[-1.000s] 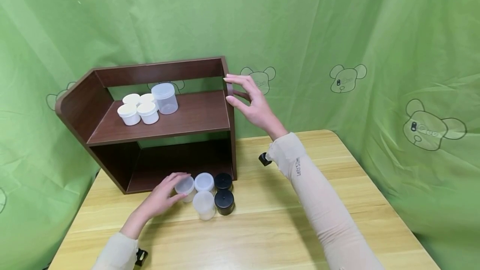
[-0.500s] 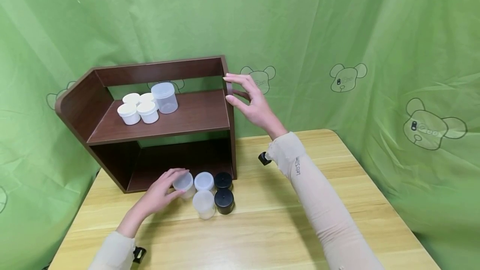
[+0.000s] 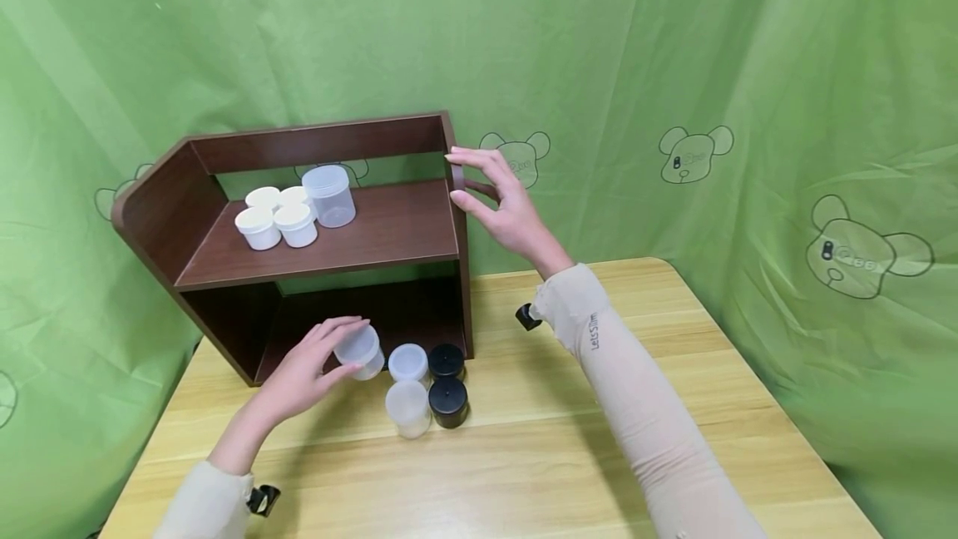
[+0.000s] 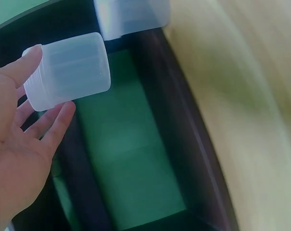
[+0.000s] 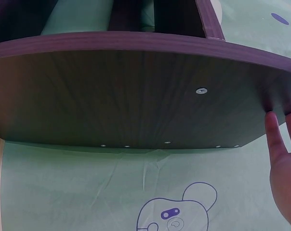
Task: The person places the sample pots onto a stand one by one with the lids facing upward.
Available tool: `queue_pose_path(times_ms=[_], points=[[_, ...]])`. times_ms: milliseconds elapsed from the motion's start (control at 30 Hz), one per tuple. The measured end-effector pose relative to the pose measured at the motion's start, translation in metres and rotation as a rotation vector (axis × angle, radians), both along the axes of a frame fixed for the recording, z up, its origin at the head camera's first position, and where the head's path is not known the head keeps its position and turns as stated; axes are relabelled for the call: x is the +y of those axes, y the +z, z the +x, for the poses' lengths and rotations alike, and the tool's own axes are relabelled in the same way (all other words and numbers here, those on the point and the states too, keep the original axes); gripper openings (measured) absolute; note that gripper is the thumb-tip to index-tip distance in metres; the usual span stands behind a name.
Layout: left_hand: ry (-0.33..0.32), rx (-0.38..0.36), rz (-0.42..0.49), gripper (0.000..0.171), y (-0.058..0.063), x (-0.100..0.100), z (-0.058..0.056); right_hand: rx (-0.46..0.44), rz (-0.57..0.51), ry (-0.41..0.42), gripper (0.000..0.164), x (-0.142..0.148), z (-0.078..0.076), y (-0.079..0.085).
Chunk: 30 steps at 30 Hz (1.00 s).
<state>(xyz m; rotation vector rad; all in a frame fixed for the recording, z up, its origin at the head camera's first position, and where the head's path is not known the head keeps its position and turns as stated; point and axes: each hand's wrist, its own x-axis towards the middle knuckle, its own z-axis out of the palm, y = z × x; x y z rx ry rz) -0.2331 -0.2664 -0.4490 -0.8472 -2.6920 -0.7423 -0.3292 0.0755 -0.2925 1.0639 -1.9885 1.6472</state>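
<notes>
My left hand [image 3: 298, 374] grips a translucent plastic jar [image 3: 364, 356] near its lid, thumb on one side and fingers on the other. In the left wrist view the lidded jar [image 4: 75, 70] is clear of the table, in front of the shelf's lower compartment. High on the right side panel of the dark brown shelf [image 3: 397, 223], my right hand [image 3: 509, 208] touches the wood with extended fingers. Two fingertips [image 5: 272, 118] meet the panel's outer face in the right wrist view. Two more translucent jars [image 3: 407, 404] stand on the table beside two black-lidded jars [image 3: 448, 403].
On the upper shelf board stand several small white tubs [image 3: 296, 227] and a taller translucent jar [image 3: 334, 205]. The shelf sits at the back left of the wooden table [image 3: 524, 456]. A green cloth [image 3: 599, 90] hangs behind and at both sides.
My left hand has lifted the translucent jar from beside the others and moved it left and toward the shelf's lower opening. The right hand has stayed at the side panel.
</notes>
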Motion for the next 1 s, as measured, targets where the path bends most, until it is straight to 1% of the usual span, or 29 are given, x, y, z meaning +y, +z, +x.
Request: queue_pose_path(times_ms=[133, 300, 533, 733, 1000], points=[[-0.007, 0.036, -0.012, 0.06, 0.016, 0.001, 0.002, 0.002, 0.001, -0.001, 0.046, 0.0, 0.0, 0.0], [-0.014, 0.072, -0.015, 0.06, 0.039, 0.002, 0.005, 0.003, -0.003, -0.001, 0.046, 0.0, -0.001, -0.001], [-0.024, 0.151, -0.026, 0.062, 0.069, 0.004, 0.009, 0.006, -0.006, 0.003, 0.045, 0.001, 0.0, -0.001], [-0.033, 0.205, -0.027, 0.065, 0.088, 0.005, 0.008, 0.009, -0.004, 0.005, 0.045, 0.0, 0.0, -0.001], [-0.048, 0.237, -0.036, 0.066, 0.111, 0.005, 0.008, 0.006, -0.001, 0.005, 0.046, 0.0, 0.0, -0.001]])
